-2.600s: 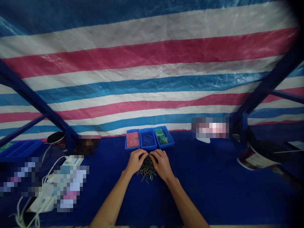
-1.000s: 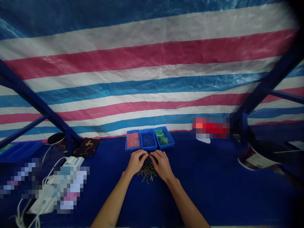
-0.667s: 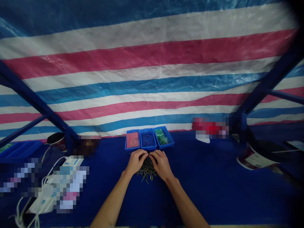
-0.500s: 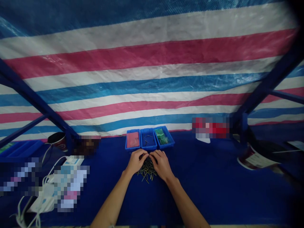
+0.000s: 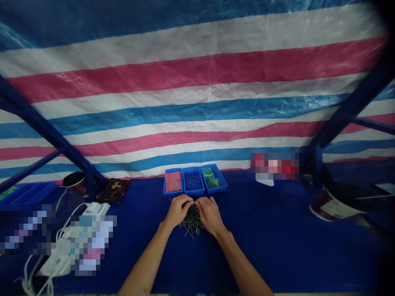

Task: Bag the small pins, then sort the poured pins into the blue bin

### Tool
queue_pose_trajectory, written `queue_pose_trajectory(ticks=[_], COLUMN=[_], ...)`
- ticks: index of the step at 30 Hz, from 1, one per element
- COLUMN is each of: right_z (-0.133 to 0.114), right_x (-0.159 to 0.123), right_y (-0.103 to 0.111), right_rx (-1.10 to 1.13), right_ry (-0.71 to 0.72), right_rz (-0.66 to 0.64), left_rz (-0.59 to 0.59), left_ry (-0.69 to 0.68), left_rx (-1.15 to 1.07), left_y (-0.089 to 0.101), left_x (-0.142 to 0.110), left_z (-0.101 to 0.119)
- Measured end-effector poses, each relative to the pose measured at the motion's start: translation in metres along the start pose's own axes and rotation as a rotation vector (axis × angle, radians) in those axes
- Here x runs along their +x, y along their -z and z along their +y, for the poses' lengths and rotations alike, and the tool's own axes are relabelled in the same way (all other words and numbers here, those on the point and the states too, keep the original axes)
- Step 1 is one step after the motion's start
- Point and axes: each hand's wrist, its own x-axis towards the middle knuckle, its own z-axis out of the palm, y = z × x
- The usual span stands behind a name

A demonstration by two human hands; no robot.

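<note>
A heap of thin, dark and brassy metal pieces (image 5: 191, 225), like long screws or nails, lies on the blue tabletop. My left hand (image 5: 179, 209) rests at the heap's far left side, its fingers curled and its thumb near the fingertips. From the right, my right hand (image 5: 209, 213) bends over the heap in the same way, and the fingertips of both hands almost meet at its far edge. Whatever sits between the fingertips is too small to make out. Just beyond, the middle blue bin (image 5: 193, 190) holds a few thin metal pieces.
Beside that bin stand a left bin with a pink packet (image 5: 173, 181) and a right bin with green packets (image 5: 211, 177). A white power strip (image 5: 58, 259) with cables lies at left, near a brown packet (image 5: 114, 190). A tub (image 5: 335, 203) stands at right; striped sheeting (image 5: 197, 111) hangs behind.
Both hands stay at the heap in nearly the same pose, with only slight finger movement. The view has shifted very little.
</note>
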Motion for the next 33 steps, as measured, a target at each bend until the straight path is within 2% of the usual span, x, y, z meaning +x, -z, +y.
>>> queue_pose_trajectory(ticks=[5,11,19,26,33], right_z=[-0.0018,-0.0038,-0.0015,-0.0036,-0.0026], right_x=[0.0003,0.0009,0.0005,0.0013,0.0013], right_y=[-0.0004,0.0068,0.0009,0.0041,0.0032], right_rx=[0.022,0.120,0.043,0.131,0.083], right_ry=[-0.026,0.013,-0.013,-0.004,0.006], right_rz=[0.015,0.034,0.055,0.055,0.076], left_rz=[0.012,0.006,-0.031,-0.005,-0.003], left_ry=[0.008,0.034,0.021,0.031,0.020], left_rx=[0.008,0.021,0.022,0.009,0.008], left_y=[-0.0004,0.0035,0.0023,0.0030,0.0007], left_x=[-0.0012,-0.0007,-0.0003,0.0006,-0.0006], left_z=[-0.0008,0.0044,0.0052,0.0046,0.0008])
